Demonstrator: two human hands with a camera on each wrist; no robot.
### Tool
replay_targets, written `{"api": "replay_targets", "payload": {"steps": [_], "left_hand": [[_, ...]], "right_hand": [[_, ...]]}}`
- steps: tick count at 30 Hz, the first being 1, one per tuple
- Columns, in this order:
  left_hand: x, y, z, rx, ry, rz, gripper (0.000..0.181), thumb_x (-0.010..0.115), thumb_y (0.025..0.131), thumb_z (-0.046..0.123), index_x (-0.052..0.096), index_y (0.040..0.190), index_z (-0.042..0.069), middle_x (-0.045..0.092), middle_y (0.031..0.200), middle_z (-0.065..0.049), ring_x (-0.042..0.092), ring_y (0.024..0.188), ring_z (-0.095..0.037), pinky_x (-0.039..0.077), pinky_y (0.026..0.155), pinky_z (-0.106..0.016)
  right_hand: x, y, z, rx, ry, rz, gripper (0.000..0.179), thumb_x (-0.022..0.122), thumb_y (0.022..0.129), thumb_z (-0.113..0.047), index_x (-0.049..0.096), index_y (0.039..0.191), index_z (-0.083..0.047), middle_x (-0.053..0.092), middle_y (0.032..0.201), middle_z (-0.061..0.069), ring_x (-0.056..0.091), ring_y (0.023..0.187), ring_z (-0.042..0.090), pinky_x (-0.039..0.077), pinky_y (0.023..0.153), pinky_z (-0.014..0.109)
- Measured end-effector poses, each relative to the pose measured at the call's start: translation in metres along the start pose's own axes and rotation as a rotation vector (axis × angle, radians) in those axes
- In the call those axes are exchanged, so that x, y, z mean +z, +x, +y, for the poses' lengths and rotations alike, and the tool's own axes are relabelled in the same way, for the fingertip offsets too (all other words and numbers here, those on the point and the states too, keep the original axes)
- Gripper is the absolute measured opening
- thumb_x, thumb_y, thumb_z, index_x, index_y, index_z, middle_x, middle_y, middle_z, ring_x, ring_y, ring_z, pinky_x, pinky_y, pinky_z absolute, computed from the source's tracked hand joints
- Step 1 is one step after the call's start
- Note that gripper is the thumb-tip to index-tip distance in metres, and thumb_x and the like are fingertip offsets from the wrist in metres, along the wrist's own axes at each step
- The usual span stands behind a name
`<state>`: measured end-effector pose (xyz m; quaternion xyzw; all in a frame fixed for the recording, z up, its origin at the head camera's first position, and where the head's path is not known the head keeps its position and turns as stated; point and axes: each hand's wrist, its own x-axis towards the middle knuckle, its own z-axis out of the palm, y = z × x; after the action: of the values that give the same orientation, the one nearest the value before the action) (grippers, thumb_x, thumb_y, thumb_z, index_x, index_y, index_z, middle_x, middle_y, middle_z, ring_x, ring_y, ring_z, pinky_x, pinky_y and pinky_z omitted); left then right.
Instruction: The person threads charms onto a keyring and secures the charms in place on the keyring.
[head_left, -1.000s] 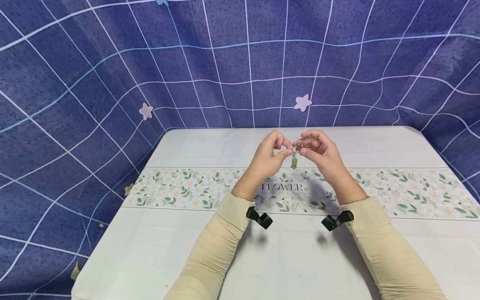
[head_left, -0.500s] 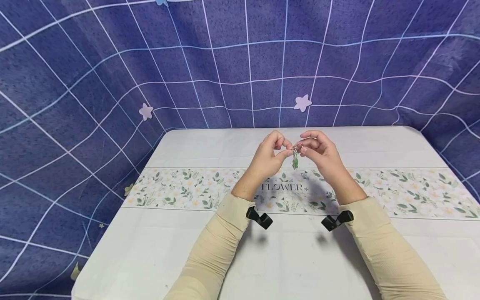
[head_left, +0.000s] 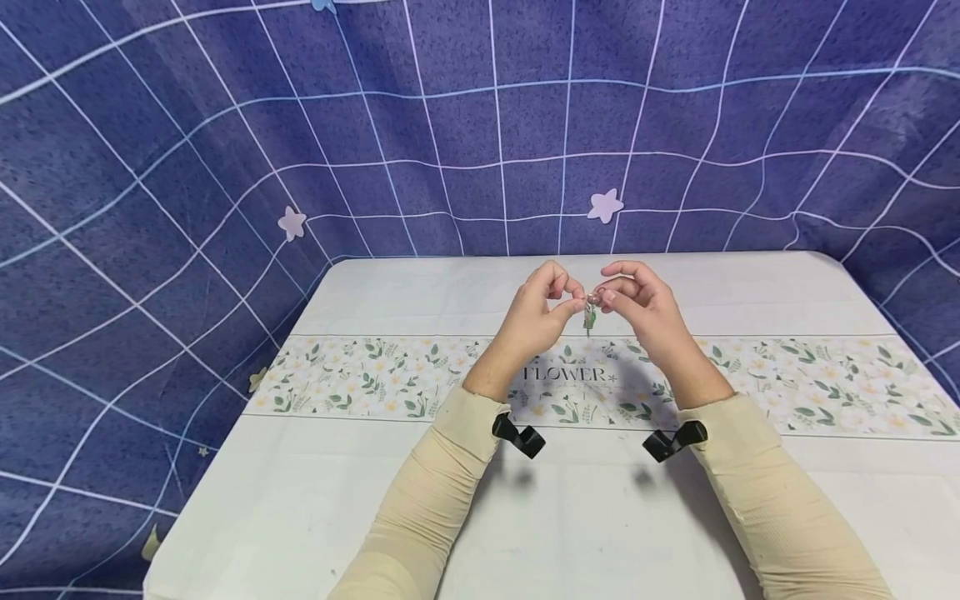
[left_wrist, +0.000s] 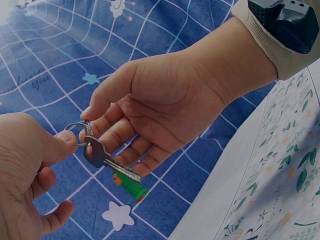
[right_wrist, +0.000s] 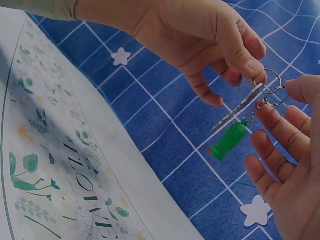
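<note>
My left hand (head_left: 536, 307) and right hand (head_left: 643, 298) meet in the air above the far half of the table, thumbs facing. In the right wrist view, the left thumb and index finger pinch one metal key ring (right_wrist: 280, 77). The right hand (right_wrist: 295, 145) pinches a second, linked ring (right_wrist: 282, 104) between thumb and index finger, its other fingers loosely spread. A silver key (right_wrist: 236, 109) hangs from the rings, beside a green charm (right_wrist: 229, 141) with a red end on a short chain. In the left wrist view, the key (left_wrist: 95, 151) partly overlaps the charm (left_wrist: 131, 186).
Below the hands lies a white table (head_left: 375, 492) crossed by a floral runner (head_left: 375, 379) lettered "FLOWER". A blue grid-patterned curtain (head_left: 450, 125) with pale stars stands behind the table and along its left side. Black cameras (head_left: 519, 437) sit on both wrists.
The key and green charm have turned and swayed slightly below the rings. Both hands keep nearly the same place, with only small finger shifts.
</note>
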<state>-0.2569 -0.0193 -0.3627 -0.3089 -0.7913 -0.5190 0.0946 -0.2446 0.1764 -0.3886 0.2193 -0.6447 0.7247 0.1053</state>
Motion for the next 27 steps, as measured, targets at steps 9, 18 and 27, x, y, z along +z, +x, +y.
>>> {"api": "replay_targets", "payload": {"steps": [9,18,27], "left_hand": [[0.0002,0.0002,-0.0002,0.002,0.011,0.006,0.036,0.071,0.093,0.005,0.036,0.085,0.009,0.069,0.099,-0.004,0.047,0.091,-0.014,0.036,0.084,-0.025],[0.0005,0.0003,0.0006,-0.003,0.001,0.004,0.037,0.071,0.093,0.004,0.035,0.084,0.01,0.071,0.098,-0.005,0.049,0.093,-0.013,0.037,0.086,-0.026],[0.0002,-0.0001,0.0011,-0.029,-0.01,0.005,0.037,0.07,0.094,0.004,0.034,0.085,0.01,0.07,0.099,-0.004,0.052,0.097,-0.026,0.036,0.086,-0.027]], "right_hand": [[0.0005,0.0,0.0009,-0.009,-0.005,0.005,0.024,0.057,0.1,0.001,0.056,0.123,0.008,0.07,0.093,-0.002,0.064,0.084,0.011,0.052,0.081,0.025],[0.0016,0.0001,0.0028,-0.025,0.015,-0.008,0.023,0.057,0.098,0.005,0.059,0.121,0.007,0.07,0.098,-0.001,0.066,0.091,0.012,0.053,0.081,0.025],[0.0058,-0.0019,0.0018,-0.029,0.007,0.002,0.021,0.061,0.095,0.005,0.058,0.116,0.011,0.07,0.1,0.0,0.064,0.09,0.014,0.053,0.08,0.025]]}}
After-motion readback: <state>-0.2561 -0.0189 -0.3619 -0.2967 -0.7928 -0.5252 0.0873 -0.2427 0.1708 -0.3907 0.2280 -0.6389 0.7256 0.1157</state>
